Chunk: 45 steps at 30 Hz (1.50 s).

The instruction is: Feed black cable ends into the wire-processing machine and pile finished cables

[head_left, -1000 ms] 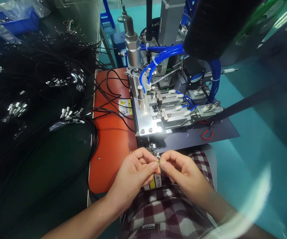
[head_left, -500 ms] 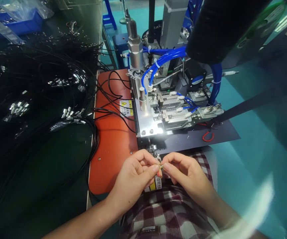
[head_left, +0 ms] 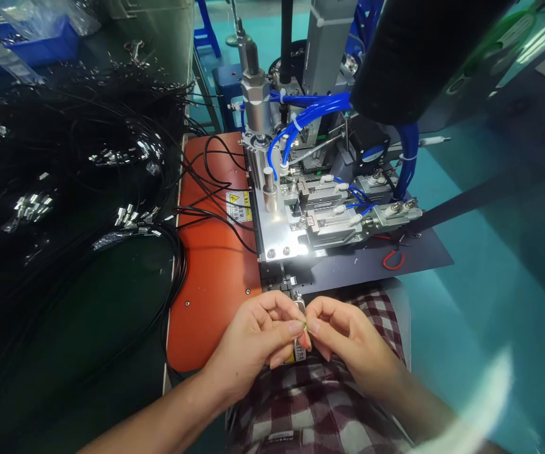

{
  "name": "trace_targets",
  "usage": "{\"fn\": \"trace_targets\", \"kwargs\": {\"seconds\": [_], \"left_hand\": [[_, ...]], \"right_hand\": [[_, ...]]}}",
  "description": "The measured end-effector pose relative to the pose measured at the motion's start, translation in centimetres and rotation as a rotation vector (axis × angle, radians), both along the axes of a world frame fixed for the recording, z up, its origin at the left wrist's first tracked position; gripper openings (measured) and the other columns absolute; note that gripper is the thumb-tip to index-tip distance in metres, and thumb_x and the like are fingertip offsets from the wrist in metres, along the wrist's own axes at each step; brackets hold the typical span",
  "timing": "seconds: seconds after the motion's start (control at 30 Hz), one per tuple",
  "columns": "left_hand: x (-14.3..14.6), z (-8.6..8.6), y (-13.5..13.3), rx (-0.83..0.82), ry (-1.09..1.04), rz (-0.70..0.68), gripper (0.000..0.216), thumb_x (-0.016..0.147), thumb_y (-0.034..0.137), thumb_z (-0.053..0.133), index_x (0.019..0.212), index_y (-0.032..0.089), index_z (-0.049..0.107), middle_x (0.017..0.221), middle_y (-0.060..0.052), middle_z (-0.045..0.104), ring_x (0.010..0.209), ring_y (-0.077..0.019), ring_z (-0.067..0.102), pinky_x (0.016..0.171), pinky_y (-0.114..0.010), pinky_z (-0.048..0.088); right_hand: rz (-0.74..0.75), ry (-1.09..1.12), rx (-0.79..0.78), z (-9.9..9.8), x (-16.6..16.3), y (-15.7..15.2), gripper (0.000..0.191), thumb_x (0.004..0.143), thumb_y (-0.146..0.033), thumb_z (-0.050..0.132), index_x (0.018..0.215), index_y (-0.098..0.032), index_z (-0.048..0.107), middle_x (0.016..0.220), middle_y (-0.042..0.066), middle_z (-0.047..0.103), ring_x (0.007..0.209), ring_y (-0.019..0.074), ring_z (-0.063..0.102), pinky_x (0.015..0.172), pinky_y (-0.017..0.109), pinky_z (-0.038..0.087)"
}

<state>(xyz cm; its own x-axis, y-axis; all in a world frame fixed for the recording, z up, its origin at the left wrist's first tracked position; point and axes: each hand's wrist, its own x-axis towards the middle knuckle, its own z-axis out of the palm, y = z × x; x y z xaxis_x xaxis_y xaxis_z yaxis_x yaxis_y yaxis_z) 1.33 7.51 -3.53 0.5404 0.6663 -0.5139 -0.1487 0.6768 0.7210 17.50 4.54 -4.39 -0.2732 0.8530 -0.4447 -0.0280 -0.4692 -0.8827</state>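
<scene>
My left hand (head_left: pixel 270 334) is pinched, thumb against forefinger. Below its fingertips a thin red wire (head_left: pixel 305 341) shows, with a tiny yellowish bit just above it. My right hand (head_left: pixel 341 331) is pinched as well, its fingertips meeting those of the left over that bit. What the right fingertips hold is mostly hidden. Both hands are above my lap, in front of the near edge of a machine (head_left: pixel 284 243) with a bright metal plate.
Black cables (head_left: pixel 206 180) run across the orange-red panel (head_left: pixel 216 309) into the machine. Bundles of black cable with silvery ends (head_left: pixel 128 215) lie on the dark table at left. Blue air hoses (head_left: pixel 320 107) arch overhead. A red wire loop (head_left: pixel 393 260) lies on the grey plate at right.
Both hands have dropped slightly and their fingertips have drawn closer together. Less of the brass-coloured bit shows between them, and more of the red wire shows. The view has shifted slightly.
</scene>
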Motion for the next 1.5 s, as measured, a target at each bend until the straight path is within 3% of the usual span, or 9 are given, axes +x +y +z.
{"fn": "trace_targets", "kwargs": {"seconds": [0.13,0.27,0.4,0.47,0.63,0.8,0.93,1.03,1.5], "left_hand": [[-0.1,0.4,0.4,0.017,0.057,-0.062,0.014,0.079,0.025,0.066,0.079,0.014,0.057,0.066,0.000,0.061,0.037,-0.0008,0.037,0.039,-0.016,0.023],[-0.1,0.4,0.6,0.133,0.157,0.015,0.017,0.077,0.028,0.069,0.077,0.014,0.059,0.061,0.004,0.050,0.041,-0.0019,0.034,0.040,-0.016,0.022],[-0.2,0.4,0.8,0.039,0.144,-0.039,0.017,0.079,0.030,0.065,0.078,0.016,0.056,0.044,0.011,0.031,0.039,-0.0032,0.023,0.039,-0.016,0.016],[-0.2,0.8,1.0,0.066,0.196,-0.045,0.014,0.078,0.026,0.065,0.082,0.017,0.054,0.051,0.008,0.041,0.041,-0.0040,0.030,0.039,-0.016,0.021],[-0.7,0.6,1.3,0.525,0.507,-0.009,0.005,0.079,0.015,0.061,0.083,0.019,0.059,0.076,0.001,0.056,0.060,-0.0096,0.051,0.050,-0.019,0.038],[-1.5,-1.3,1.4,1.082,0.724,-0.163,0.021,0.091,0.015,0.046,0.097,0.017,0.066,0.085,-0.006,0.059,0.078,-0.0150,0.057,0.068,-0.023,0.044],[-1.8,-2.2,2.0,1.398,0.874,-0.342,0.028,0.094,0.017,0.039,0.107,0.013,0.064,0.086,-0.010,0.060,0.075,-0.0176,0.056,0.066,-0.026,0.044],[-1.9,-2.5,2.3,1.600,0.954,-0.354,0.029,0.094,0.016,0.037,0.104,0.010,0.063,0.082,-0.010,0.061,0.070,-0.0183,0.055,0.061,-0.028,0.044],[-1.7,-2.8,2.7,1.712,1.001,-0.305,0.028,0.093,0.013,0.037,0.103,0.007,0.062,0.078,-0.008,0.058,0.064,-0.0187,0.053,0.055,-0.029,0.047]], "right_hand": [[-0.035,-0.041,0.011,-0.2,0.2,0.0,0.024,0.089,-0.037,0.052,0.074,-0.019,0.049,0.057,-0.006,0.043,0.052,0.0100,0.035,0.050,0.024,0.027],[-0.053,-0.045,0.030,0.1,0.2,0.3,0.026,0.087,-0.040,0.054,0.072,-0.019,0.049,0.054,-0.007,0.041,0.052,0.0103,0.035,0.050,0.024,0.028],[-0.052,-0.011,-0.006,-0.3,0.1,0.9,0.030,0.083,-0.044,0.057,0.069,-0.019,0.050,0.051,-0.006,0.043,0.050,0.0104,0.036,0.050,0.024,0.028],[-0.082,-0.005,-0.013,-0.6,0.2,1.2,0.029,0.082,-0.043,0.059,0.070,-0.018,0.050,0.052,-0.006,0.044,0.050,0.0103,0.037,0.050,0.024,0.028],[-0.115,0.001,-0.014,-1.0,0.6,2.1,0.024,0.083,-0.037,0.059,0.071,-0.019,0.051,0.051,-0.007,0.044,0.048,0.0096,0.034,0.047,0.024,0.025],[-0.106,-0.048,0.050,-1.9,0.8,3.5,0.023,0.083,-0.036,0.060,0.071,-0.018,0.052,0.053,-0.006,0.045,0.050,0.0103,0.037,0.050,0.025,0.026],[-0.055,-0.064,0.087,-3.1,0.9,4.4,0.023,0.086,-0.035,0.057,0.072,-0.018,0.052,0.053,-0.006,0.045,0.050,0.0101,0.037,0.050,0.025,0.027],[-0.042,-0.087,0.098,-3.6,0.9,4.8,0.023,0.086,-0.036,0.056,0.073,-0.018,0.052,0.054,-0.006,0.045,0.050,0.0105,0.039,0.050,0.025,0.028],[-0.048,-0.151,0.101,-4.0,0.7,5.0,0.022,0.085,-0.036,0.054,0.075,-0.017,0.053,0.055,-0.005,0.046,0.051,0.0110,0.042,0.049,0.024,0.032]]}}
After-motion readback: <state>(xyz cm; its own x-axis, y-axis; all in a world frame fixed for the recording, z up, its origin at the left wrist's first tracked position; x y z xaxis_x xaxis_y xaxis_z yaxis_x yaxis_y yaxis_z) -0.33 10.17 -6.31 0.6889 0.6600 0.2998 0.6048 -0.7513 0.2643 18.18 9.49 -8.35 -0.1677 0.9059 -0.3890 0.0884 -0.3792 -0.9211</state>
